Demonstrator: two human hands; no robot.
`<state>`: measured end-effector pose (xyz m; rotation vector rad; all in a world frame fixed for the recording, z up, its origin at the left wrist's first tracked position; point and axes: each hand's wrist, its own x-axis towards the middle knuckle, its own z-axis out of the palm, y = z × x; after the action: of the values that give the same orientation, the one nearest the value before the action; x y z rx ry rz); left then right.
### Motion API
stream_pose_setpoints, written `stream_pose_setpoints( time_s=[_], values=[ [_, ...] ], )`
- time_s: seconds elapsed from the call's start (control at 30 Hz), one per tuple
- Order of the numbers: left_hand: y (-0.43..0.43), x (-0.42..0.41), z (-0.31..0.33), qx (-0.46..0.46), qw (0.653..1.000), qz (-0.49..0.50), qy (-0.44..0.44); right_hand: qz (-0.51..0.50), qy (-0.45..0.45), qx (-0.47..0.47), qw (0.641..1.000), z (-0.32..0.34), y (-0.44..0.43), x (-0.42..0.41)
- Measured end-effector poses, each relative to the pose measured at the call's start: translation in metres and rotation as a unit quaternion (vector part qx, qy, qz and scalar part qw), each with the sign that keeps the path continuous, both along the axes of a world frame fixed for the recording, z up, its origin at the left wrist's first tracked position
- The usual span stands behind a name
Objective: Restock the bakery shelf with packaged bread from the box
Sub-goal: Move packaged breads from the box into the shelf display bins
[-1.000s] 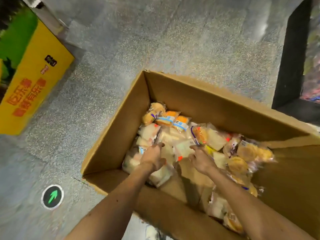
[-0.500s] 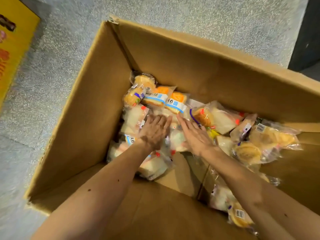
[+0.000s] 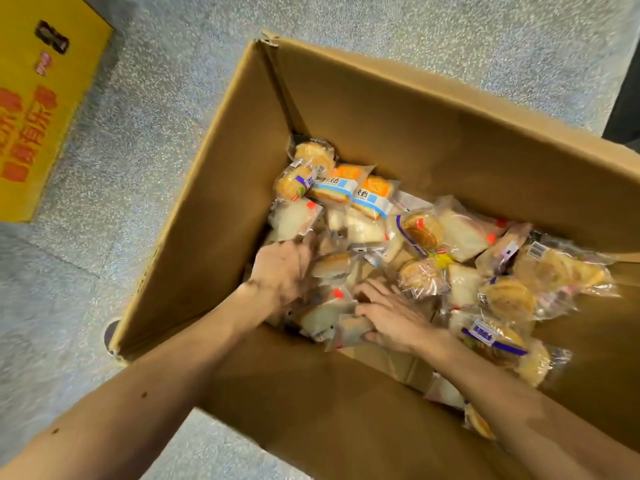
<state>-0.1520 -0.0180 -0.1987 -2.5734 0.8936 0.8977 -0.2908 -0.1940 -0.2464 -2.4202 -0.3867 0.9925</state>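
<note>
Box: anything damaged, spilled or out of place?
The box rim is frayed at its far left corner. The bread packets lie in a loose jumble, not stacked; none shows outside. The right hand grips a sandwich packet.

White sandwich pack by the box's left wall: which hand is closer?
Left. The left hand is right beside the white sandwich pack, on its near side; the right hand is farther back, rightward.

Brown cardboard box (image 3: 398, 109); orange-and-blue bread packets (image 3: 349, 190); speckled grey floor (image 3: 166, 98); yellow carton (image 3: 38, 109) with red lettering.
</note>
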Motion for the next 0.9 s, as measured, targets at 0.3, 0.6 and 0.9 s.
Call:
stream_pose_setpoints(
  time_s=[0.3, 0.6, 0.9],
  values=[
    [0.069, -0.017, 0.036, -0.027, 0.981, 0.192, 0.028, 0.097, 0.003, -0.172, 0.980, -0.020, 0.077, 0.018],
    [0.073, -0.013, 0.032, -0.088, 0.944, 0.305, 0.083, 0.039, 0.064, -0.164, 0.984, -0.028, 0.078, 0.000],
    [0.070, -0.018, 0.070, -0.321, 0.770, 0.485, 0.264, -0.391, 0.239, 0.063, 0.887, 0.022, 0.023, -0.026]
  ],
)
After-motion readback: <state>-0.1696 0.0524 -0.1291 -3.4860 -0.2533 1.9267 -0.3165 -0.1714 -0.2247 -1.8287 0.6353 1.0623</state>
